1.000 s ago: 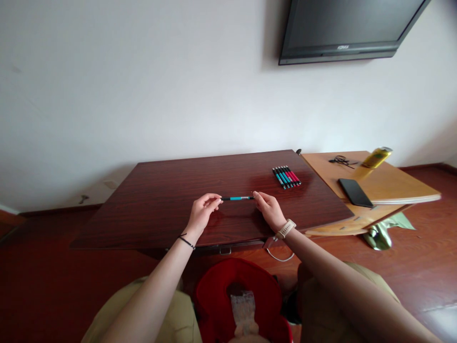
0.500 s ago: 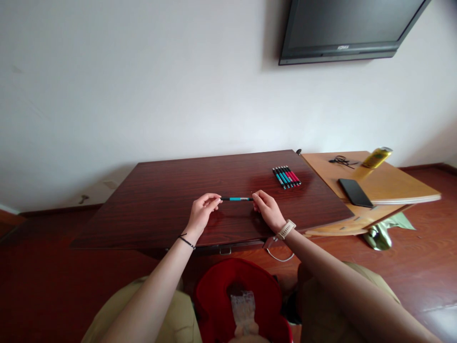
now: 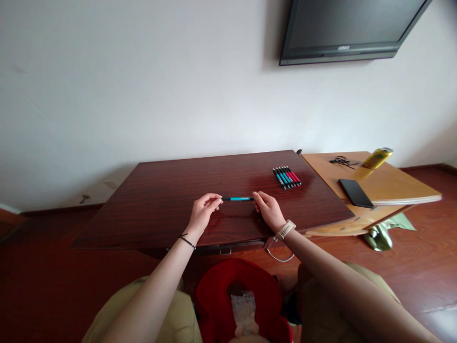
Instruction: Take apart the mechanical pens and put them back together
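Observation:
A slim black-and-blue pen [image 3: 237,199] is held level above the dark wooden table [image 3: 171,186]. My left hand [image 3: 203,210] pinches its left end between thumb and fingers. On the other end, my right hand [image 3: 267,209] has its fingers closed. Beyond my right hand, a row of several pens [image 3: 287,177], some blue and some pink-red, lies side by side on the tabletop. The pen tips inside my fingers are hidden.
To the right stands a lighter wooden table [image 3: 400,186] with a black phone [image 3: 355,192], a coiled black cable [image 3: 342,162] and a yellow can [image 3: 377,157]. A television [image 3: 353,33] hangs on the wall. A red seat [image 3: 210,290] is below me.
The pen has turned slightly about its length, so less of its pale label shows. Both hands stay in nearly the same place.

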Action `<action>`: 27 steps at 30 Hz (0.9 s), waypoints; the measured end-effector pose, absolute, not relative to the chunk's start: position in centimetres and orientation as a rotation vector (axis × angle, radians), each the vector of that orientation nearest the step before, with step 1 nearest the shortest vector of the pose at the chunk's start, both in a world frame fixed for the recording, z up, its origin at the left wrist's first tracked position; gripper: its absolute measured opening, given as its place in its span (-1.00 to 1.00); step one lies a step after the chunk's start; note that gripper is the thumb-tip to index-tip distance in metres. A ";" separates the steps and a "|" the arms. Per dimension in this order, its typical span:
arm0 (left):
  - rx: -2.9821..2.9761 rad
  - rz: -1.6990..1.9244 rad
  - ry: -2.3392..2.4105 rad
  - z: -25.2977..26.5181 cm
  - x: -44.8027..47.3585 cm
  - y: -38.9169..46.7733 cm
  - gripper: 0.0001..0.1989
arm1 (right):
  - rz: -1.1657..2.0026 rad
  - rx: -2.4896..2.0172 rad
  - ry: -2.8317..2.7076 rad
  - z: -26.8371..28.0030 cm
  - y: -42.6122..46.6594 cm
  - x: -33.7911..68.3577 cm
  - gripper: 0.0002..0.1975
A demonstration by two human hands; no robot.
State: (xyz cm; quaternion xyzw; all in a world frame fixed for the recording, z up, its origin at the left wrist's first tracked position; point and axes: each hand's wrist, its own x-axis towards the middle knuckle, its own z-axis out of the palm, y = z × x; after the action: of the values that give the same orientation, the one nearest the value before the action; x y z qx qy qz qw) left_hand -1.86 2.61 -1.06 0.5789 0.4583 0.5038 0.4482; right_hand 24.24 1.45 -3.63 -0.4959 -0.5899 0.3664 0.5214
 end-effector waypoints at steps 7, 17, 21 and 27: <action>1.436 1.246 1.142 -1.2 -1.9 2.7 -0.71 | 0.988 -1.139 -1.335 -3.3 1.2 24.1 -0.49; 1.463 1.238 1.141 -1.1 -2.0 2.7 -0.71 | 0.895 -1.188 -1.415 -3.3 1.2 24.2 -0.45; 1.463 1.243 1.142 -1.1 -1.9 2.7 -0.71 | 0.900 -1.183 -1.413 -3.2 1.1 24.1 -0.42; 1.450 1.252 1.135 -1.1 -1.9 2.7 -0.71 | 0.993 -1.149 -1.361 -3.1 1.2 24.0 -0.41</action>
State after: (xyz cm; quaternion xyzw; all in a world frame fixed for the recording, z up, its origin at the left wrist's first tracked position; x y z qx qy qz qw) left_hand -1.93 2.66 -1.13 0.5843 0.4572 0.5043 0.4418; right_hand 23.96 1.16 -3.12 -0.4798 -0.5687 0.4148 0.5237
